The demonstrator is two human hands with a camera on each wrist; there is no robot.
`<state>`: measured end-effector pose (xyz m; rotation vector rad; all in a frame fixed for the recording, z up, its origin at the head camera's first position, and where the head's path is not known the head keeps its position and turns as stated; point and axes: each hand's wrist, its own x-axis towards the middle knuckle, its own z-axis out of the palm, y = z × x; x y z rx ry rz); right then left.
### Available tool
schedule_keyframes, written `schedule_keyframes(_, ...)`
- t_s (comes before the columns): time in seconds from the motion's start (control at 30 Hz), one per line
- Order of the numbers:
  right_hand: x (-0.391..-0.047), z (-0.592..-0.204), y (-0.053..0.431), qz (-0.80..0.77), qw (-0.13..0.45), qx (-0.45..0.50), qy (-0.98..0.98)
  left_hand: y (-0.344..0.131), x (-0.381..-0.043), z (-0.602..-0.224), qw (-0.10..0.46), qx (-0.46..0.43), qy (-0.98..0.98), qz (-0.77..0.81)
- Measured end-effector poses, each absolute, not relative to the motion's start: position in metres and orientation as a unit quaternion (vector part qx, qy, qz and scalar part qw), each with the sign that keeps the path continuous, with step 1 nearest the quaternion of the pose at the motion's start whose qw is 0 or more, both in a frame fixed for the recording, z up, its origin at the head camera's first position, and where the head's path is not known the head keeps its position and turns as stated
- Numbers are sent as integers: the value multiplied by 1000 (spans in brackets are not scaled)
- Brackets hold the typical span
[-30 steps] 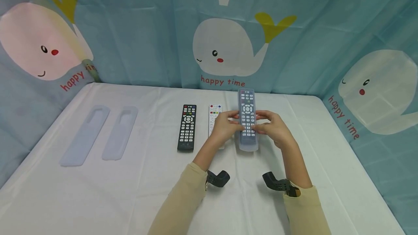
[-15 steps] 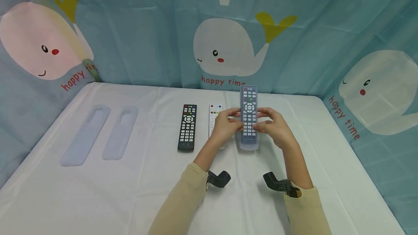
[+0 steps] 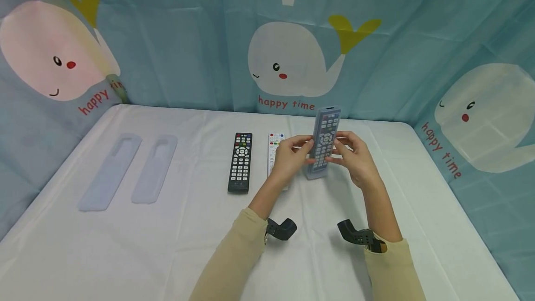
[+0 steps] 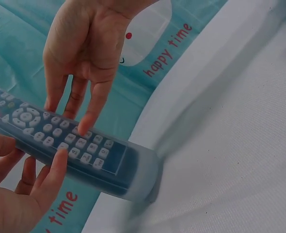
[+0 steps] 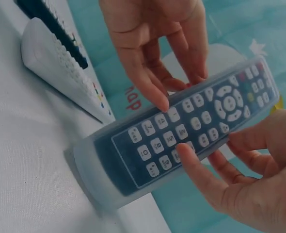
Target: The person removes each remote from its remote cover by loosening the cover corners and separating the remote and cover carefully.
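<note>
A dark remote control [image 3: 326,139] sits inside a translucent pale cover [image 5: 97,170], its light buttons showing through. Both hands hold it tilted up over the white tabletop, its lower end close to the cloth. My left hand [image 3: 290,154] grips the left edge, with a finger across the front. On the opposite edge, my right hand [image 3: 354,159] pinches it between thumb and fingers. In the left wrist view, a fingertip from each hand lies over the number buttons. A white remote control [image 3: 273,150] lies partly behind my left hand.
A black remote control [image 3: 240,163] lies left of the white one. Farther left, two translucent covers [image 3: 110,173] [image 3: 154,169] lie flat on the white tablecloth [image 3: 200,245]. A blue curtain [image 3: 188,50] with whale prints hangs behind the table and along its sides.
The covered remote has been tipped up more steeply and its top has leaned right. My hands have shifted slightly with it and altered their finger positions. The other remotes and covers stay put.
</note>
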<state>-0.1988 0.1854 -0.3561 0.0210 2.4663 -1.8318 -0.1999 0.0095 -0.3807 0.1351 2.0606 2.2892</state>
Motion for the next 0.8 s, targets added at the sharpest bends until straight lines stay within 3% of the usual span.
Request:
schedule_keyframes(0.5, -198, -355, 187, -625, 27, -4, 780, 10, -202, -382, -11, 39, 665, 746)
schedule_keyframes(0.8, -199, -354, 193, -642, 51, -16, 765, 9, -203, -382, 5, 44, 663, 747)
